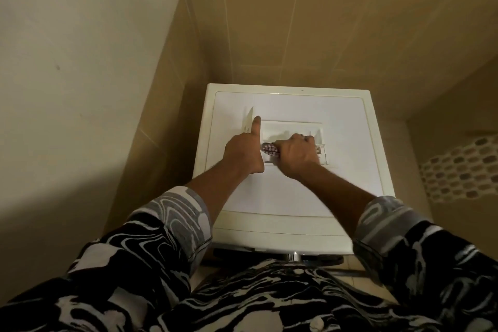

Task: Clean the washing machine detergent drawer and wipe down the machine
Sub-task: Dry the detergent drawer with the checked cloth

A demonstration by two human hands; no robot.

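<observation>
STEP: we wipe the detergent drawer (293, 129), mid-top of the washing machine (296, 197) | left hand (242, 155): one straight finger props the flap (249, 122), rest cannot tell | right hand (296, 155): grips the cloth (269, 148) | NEXT: we judge far corners need reaching.

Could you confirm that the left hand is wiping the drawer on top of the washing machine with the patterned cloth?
Not quite: in the head view the right hand grips the patterned cloth; the left hand only steadies the drawer on top of the washing machine.
</observation>
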